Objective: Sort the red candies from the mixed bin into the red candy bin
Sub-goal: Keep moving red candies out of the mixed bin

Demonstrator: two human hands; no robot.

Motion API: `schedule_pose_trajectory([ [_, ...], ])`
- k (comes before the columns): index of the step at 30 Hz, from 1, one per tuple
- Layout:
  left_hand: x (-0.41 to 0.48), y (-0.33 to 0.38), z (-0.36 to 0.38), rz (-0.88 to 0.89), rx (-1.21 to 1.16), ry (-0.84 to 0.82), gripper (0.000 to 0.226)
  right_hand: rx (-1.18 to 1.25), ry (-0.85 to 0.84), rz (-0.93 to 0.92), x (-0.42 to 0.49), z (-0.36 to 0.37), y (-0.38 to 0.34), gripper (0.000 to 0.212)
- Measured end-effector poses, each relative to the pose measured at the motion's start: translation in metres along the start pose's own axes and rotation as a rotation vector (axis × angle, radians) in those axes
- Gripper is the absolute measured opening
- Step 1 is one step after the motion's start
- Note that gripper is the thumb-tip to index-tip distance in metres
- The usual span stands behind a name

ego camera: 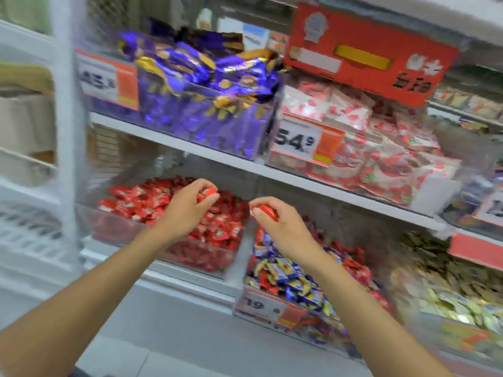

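Head view: the picture is blurred. The left hand (187,206) is above the red bin (91,212) on the lower shelf, with thumb and fingers pinching a red candy (207,192) over the heap of red candies in it. The right hand (284,225) pinches a second red candy (266,212) in curled fingers, above the back end of the mixed bin (321,326), close to the gap between the two bins. The mixed bin stands just right of the red bin and holds blue, gold and red candies together. On the shelf above are purple packs (206,74) and strawberry-print packs (381,151). Gold candies (449,297) lie at the far right.
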State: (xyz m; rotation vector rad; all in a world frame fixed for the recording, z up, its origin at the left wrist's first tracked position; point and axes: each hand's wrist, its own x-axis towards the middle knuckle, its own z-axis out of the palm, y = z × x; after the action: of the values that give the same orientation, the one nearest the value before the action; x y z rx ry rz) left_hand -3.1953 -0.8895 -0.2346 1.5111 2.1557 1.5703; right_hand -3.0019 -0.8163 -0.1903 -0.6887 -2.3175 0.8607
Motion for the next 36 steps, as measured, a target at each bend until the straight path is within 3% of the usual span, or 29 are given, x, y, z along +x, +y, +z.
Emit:
schedule_pose_trajectory([
  [2, 0.011, -0.026, -0.015, -0.048, 0.040, 0.047, 0.026, -0.053, -0.029, -0.041, 0.034, 0.034, -0.008, 0.017],
  [5, 0.028, -0.055, -0.024, -0.113, 0.275, -0.088, 0.071, -0.181, -0.125, -0.079, 0.068, 0.064, -0.011, 0.032],
  [6, 0.034, -0.059, -0.025, -0.155, 0.388, -0.125, 0.076, -0.217, -0.149, -0.080, 0.072, 0.063, -0.009, 0.037],
  [8, 0.041, -0.058, -0.024, -0.178, 0.383, -0.147, 0.071, -0.278, -0.104, -0.064, 0.071, 0.047, 0.003, 0.039],
  [12, 0.031, -0.020, 0.008, -0.050, -0.092, -0.318, 0.058, -0.358, 0.116, 0.140, 0.050, -0.008, 0.057, 0.028],
  [14, 0.020, -0.002, 0.040, -0.006, -0.040, -0.467, 0.071, -0.398, 0.026, 0.242, 0.049, -0.020, 0.086, 0.035],
  [17, 0.006, 0.009, 0.072, -0.018, 0.061, -0.596, 0.081, -0.421, -0.180, 0.222, 0.060, -0.015, 0.106, 0.060],
  [21, 0.004, 0.001, 0.084, -0.077, 0.001, -0.597, 0.090, -0.649, -0.404, 0.201, 0.082, -0.002, 0.116, 0.067],
  [26, 0.008, -0.010, 0.091, -0.099, -0.059, -0.575, 0.073, -0.708, -0.658, 0.245, 0.078, -0.012, 0.131, 0.092],
  [31, 0.007, -0.010, 0.088, -0.072, -0.141, -0.603, 0.067, -0.658, -0.634, 0.206, 0.051, -0.045, 0.139, 0.067],
  [34, 0.005, -0.007, 0.087, -0.079, -0.134, -0.588, 0.068, -0.659, -0.602, 0.168, 0.022, -0.070, 0.147, 0.074],
  [36, 0.005, -0.008, 0.087, -0.088, -0.128, -0.588, 0.067, -0.616, -0.580, 0.150, 0.009, -0.091, 0.148, 0.068],
])
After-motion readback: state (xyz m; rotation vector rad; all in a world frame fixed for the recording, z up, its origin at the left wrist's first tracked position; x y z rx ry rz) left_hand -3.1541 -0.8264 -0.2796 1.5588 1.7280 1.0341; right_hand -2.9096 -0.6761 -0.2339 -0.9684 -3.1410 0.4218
